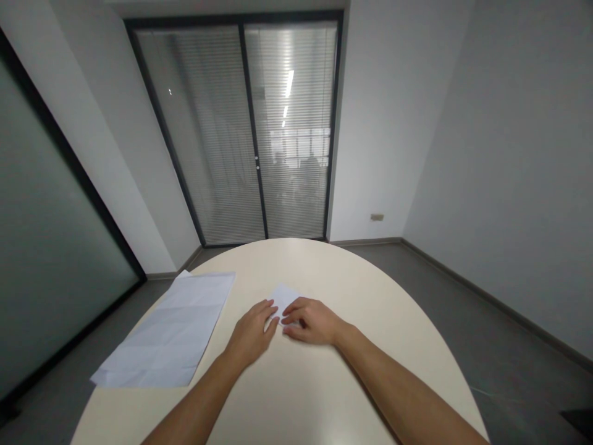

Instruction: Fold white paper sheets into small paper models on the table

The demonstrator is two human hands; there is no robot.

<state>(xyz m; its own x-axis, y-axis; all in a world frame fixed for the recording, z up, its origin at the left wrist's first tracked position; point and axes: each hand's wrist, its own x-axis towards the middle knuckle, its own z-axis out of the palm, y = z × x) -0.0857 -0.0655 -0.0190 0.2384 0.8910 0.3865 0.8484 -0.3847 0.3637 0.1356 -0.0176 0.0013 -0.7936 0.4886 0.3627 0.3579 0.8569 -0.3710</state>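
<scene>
A small piece of white folded paper (pixel 284 294) lies on the table, with a pointed corner toward the far side. My left hand (pixel 254 329) is at its left edge, fingers and thumb closed about the near left corner. From the right, my right hand (pixel 313 320) covers part of the same paper, its fingers curled and its thumb below them at the near edge. The fingertips of both hands are close together. The near part of the paper is mostly hidden under the fingers.
Creased white paper sheets (pixel 172 327) lie at the left of the round cream table (pixel 296 259), partly over its edge. Beyond are glass doors with blinds (pixel 222 136). A glass panel (pixel 46 222) stands at left, and a wall socket (pixel 377 217) sits low on the wall.
</scene>
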